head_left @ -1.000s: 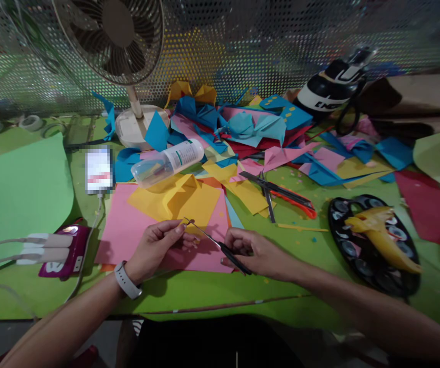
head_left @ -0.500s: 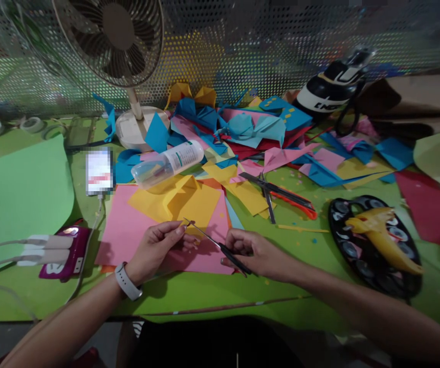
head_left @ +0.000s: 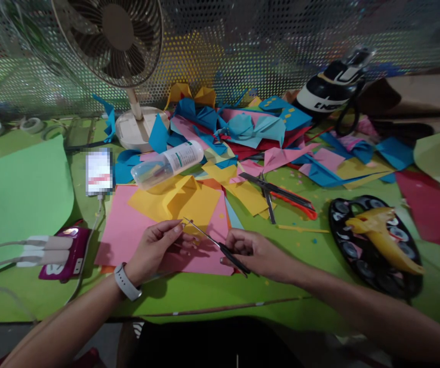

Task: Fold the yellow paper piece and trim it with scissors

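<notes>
My right hand (head_left: 245,250) is closed round the dark handles of a pair of scissors (head_left: 220,244). The blades point up and left, their tips at the fingertips of my left hand (head_left: 166,243). Between my left thumb and forefinger is a small piece of paper (head_left: 183,223), yellowish and hard to make out against the background; its other fingers are loosely curled. Both hands are above a pink paper sheet (head_left: 128,230). On that sheet, just beyond my fingers, lies a folded yellow paper (head_left: 200,202).
A clear bottle (head_left: 168,164) lies behind the sheets. To the right are a box cutter (head_left: 289,197) and a black paint palette (head_left: 358,266) with a yellow object (head_left: 389,237) on it. A fan (head_left: 137,110), paper scraps (head_left: 239,128), a phone (head_left: 99,171) and a purple power adapter (head_left: 76,250) surround them.
My left fingertips have shifted very slightly left, and the scissor tips now sit a little closer together. Nothing else has visibly moved.
</notes>
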`<action>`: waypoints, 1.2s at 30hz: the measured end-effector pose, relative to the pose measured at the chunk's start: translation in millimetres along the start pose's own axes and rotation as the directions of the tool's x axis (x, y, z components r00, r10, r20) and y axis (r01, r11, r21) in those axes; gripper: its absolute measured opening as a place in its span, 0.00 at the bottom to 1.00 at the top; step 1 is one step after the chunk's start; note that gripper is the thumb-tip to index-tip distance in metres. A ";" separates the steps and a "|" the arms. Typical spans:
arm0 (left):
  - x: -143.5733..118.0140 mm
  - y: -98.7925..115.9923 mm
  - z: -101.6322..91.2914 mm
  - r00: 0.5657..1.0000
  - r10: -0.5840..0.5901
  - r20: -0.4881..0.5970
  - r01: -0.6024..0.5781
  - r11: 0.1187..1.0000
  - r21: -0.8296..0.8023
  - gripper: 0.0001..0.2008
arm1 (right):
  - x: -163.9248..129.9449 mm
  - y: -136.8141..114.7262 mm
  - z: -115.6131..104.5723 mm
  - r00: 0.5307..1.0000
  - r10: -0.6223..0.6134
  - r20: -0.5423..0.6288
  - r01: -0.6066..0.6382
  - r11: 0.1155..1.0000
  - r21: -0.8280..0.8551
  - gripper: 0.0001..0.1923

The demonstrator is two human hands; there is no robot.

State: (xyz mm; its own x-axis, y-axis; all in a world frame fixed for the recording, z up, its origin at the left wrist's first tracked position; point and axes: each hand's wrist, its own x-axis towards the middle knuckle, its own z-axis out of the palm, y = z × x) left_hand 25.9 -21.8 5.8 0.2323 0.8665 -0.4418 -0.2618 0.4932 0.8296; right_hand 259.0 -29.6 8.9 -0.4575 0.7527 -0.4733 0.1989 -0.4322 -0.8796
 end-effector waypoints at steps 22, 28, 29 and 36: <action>-1.2 3.5 2.2 0.996 0.084 -0.028 -0.085 0.996 -0.015 0.14 | -6.1 -4.9 -0.1 0.999 -0.006 0.041 0.008 0.999 -0.040 0.24; -1.6 -1.0 1.7 0.996 0.084 0.041 -0.085 0.996 0.015 0.12 | -4.4 -0.5 1.5 0.997 -0.027 0.067 0.031 0.998 -0.061 0.23; -1.7 -1.4 1.6 0.996 0.082 0.047 -0.083 0.996 0.012 0.12 | -4.1 -0.2 1.6 0.997 -0.031 0.071 0.036 0.997 -0.062 0.23; -1.7 -2.0 0.6 0.994 0.083 0.074 -0.084 0.996 0.012 0.11 | -4.1 -1.3 1.9 0.998 -0.024 0.065 0.029 0.997 -0.073 0.24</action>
State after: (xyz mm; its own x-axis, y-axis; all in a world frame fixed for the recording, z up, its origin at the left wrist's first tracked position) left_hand 26.6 -24.3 5.0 0.2785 0.8962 -0.3453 -0.2691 0.4179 0.8677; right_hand 259.0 -33.1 12.1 -0.5178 0.7291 -0.4475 0.2486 -0.3723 -0.8942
